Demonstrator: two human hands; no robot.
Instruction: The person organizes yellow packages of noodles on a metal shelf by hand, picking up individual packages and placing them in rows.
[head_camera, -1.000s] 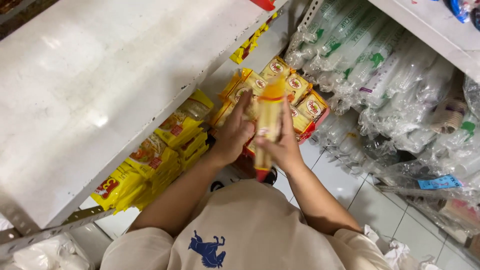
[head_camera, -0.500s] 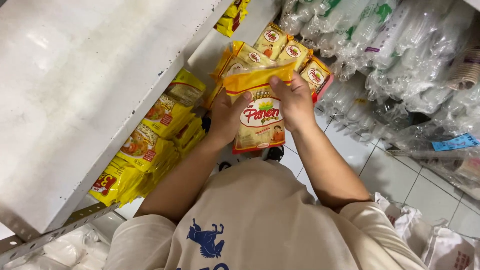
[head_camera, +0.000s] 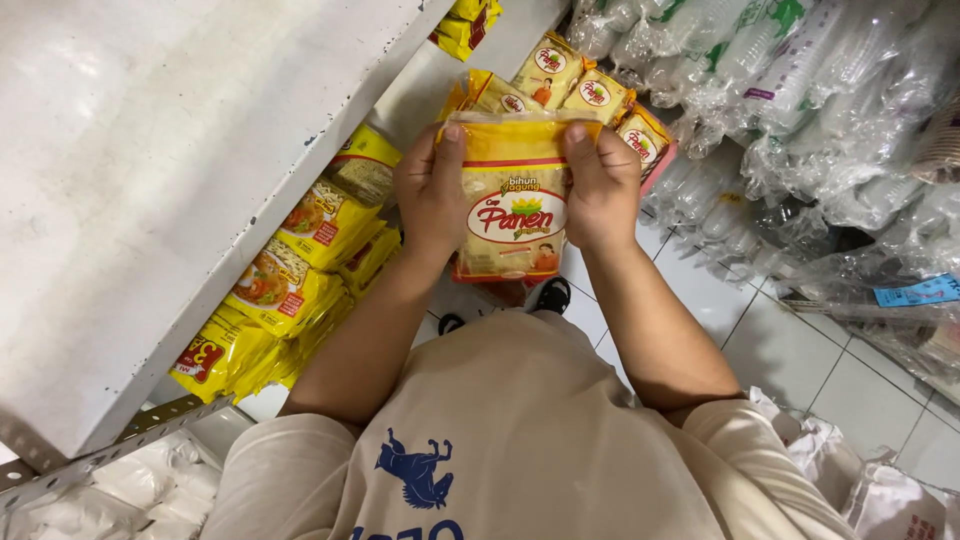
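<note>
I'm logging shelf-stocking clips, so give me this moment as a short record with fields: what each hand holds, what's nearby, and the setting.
left hand: left hand grips the left edge of the yellow noodle packet, thumb on its top corner
right hand: right hand grips the packet's right edge
packet pose: held face up in front of the chest, between both hands
beyond hands: same-kind yellow packets stacked
left side: white metal shelf with yellow packets beneath it
right side: clear plastic-wrapped bundles
floor: white tiles

White shelf (head_camera: 150, 150), stacked yellow packets (head_camera: 290, 290), bagged plastic cups (head_camera: 800, 90).
</note>
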